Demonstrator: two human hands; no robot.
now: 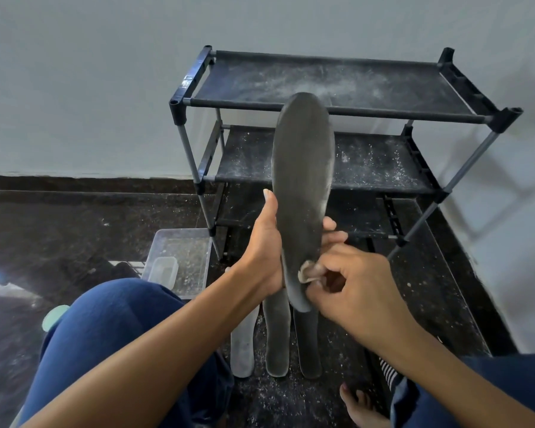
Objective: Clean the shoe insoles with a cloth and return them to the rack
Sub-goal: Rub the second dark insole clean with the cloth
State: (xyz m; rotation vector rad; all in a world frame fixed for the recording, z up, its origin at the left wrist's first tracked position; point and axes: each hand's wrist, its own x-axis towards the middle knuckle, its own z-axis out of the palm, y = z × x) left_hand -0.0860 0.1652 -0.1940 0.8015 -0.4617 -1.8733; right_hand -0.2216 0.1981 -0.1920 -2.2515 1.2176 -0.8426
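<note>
My left hand (pixel 264 248) grips a dark grey insole (pixel 303 168) by its lower half and holds it upright in front of the rack. My right hand (pixel 349 284) pinches a small beige cloth (pixel 306 271) and presses it against the insole's heel end. Three more insoles lie side by side on the floor below my hands: a pale one (pixel 243 347), a grey one (pixel 277 341) and a dark one (pixel 309 344). The black three-tier rack (pixel 349 114) stands against the wall, its fabric shelves dusty with white specks.
A clear plastic tub (pixel 195 242) holding a smaller clear container (pixel 162 270) sits on the dark floor left of the rack. My knees in blue trousers fill the lower corners, and a bare foot (pixel 363 406) rests near the insoles. The floor is strewn with white dust.
</note>
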